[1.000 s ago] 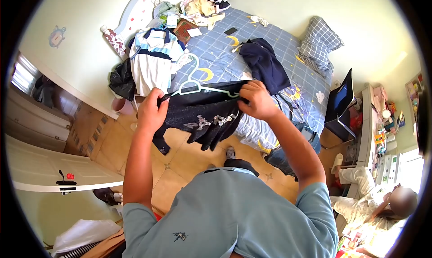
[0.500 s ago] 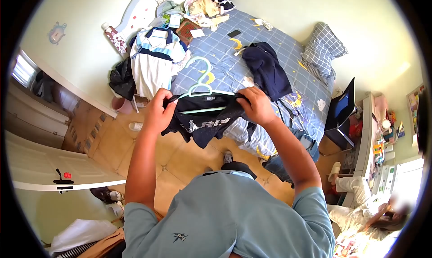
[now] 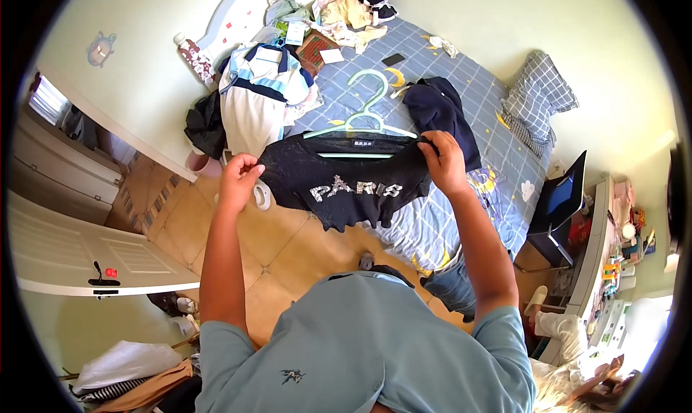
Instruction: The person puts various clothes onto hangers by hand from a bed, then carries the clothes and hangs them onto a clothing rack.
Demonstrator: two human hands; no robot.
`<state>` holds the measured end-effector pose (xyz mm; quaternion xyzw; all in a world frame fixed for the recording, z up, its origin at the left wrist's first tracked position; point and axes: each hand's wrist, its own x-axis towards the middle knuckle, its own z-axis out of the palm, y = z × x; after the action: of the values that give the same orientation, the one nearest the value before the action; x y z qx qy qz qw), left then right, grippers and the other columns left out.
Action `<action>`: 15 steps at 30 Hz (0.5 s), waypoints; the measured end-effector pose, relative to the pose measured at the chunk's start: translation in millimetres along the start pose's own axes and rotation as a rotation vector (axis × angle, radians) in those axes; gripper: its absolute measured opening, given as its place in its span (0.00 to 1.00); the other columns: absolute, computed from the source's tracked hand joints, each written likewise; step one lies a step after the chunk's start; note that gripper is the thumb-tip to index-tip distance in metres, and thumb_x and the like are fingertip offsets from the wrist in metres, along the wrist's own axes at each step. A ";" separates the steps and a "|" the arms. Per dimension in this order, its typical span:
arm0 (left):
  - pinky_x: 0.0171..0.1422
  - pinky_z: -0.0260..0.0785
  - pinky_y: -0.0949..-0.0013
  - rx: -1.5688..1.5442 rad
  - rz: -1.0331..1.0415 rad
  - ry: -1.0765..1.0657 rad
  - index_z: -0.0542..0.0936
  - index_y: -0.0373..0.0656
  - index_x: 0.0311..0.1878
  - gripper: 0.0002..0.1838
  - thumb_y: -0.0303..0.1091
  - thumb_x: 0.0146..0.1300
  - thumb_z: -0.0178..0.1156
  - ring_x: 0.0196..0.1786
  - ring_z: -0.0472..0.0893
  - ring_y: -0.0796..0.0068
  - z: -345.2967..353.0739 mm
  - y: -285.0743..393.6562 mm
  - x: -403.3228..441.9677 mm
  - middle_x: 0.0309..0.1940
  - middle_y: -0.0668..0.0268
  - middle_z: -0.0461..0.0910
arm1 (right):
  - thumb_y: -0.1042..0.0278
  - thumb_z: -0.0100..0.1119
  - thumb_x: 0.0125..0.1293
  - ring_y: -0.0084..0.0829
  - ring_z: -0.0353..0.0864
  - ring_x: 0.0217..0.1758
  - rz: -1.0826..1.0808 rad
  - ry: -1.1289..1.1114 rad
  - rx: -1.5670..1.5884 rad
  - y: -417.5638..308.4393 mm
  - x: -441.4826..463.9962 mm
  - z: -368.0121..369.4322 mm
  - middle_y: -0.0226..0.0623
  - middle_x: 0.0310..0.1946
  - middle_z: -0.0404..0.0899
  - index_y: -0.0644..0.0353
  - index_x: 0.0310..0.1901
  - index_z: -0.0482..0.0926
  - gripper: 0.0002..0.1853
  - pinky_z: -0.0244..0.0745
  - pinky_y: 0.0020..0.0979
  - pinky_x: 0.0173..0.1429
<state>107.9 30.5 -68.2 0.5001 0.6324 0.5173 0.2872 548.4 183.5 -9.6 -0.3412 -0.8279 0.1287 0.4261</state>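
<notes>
A black T-shirt with "PARIS" in silvery letters hangs spread out in front of me. Inside its neck sits a mint-green hanger, its hook standing up over the bed. My left hand pinches the shirt at its left sleeve edge. At the other shoulder, my right hand grips the fabric close to the hanger's end. The hanger's lower bar shows through the neck opening; the rest of it is hidden by the cloth.
Behind the shirt is a bed with a blue checked sheet. On it lie a dark navy garment, a phone and piled clothes. A laptop stands at the right, near a seated person. A white door is at the left.
The shirt has been pulled out wider and flatter, so its lettering reads fully. My left hand has moved from the hanger's end out to the sleeve; the hanger has shifted right in view.
</notes>
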 end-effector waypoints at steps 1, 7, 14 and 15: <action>0.46 0.70 0.77 -0.024 0.018 -0.019 0.77 0.38 0.44 0.10 0.23 0.62 0.66 0.37 0.75 0.85 5.0 1.1 2.4 0.36 0.73 0.79 | 0.74 0.63 0.61 0.49 0.78 0.39 0.002 -0.002 0.016 2.6 4.8 -0.7 0.45 0.32 0.79 0.65 0.39 0.79 0.06 0.73 0.41 0.45; 0.64 0.66 0.62 0.326 0.377 0.115 0.75 0.41 0.63 0.26 0.31 0.61 0.68 0.58 0.76 0.60 45.5 58.1 15.3 0.53 0.58 0.78 | 0.73 0.64 0.62 0.49 0.78 0.40 0.022 -0.055 0.104 23.3 20.4 9.4 0.46 0.34 0.80 0.65 0.40 0.80 0.07 0.73 0.41 0.46; 0.45 0.68 0.63 0.391 0.457 0.249 0.79 0.36 0.38 0.09 0.29 0.60 0.68 0.38 0.77 0.60 56.3 57.5 50.1 0.34 0.59 0.76 | 0.74 0.66 0.64 0.38 0.81 0.40 0.173 -0.176 0.329 28.9 42.0 36.2 0.43 0.36 0.81 0.66 0.45 0.81 0.09 0.75 0.33 0.47; 0.42 0.67 0.64 0.360 0.486 0.276 0.77 0.35 0.35 0.09 0.28 0.61 0.68 0.36 0.75 0.61 52.4 56.9 54.4 0.32 0.60 0.74 | 0.74 0.65 0.65 0.35 0.81 0.40 0.237 -0.189 0.411 26.4 45.5 41.5 0.43 0.36 0.82 0.66 0.45 0.81 0.09 0.75 0.32 0.47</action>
<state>154.9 98.3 -22.0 0.6042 0.6089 0.5133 -0.0260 509.1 236.8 -19.9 -0.3284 -0.7747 0.3748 0.3893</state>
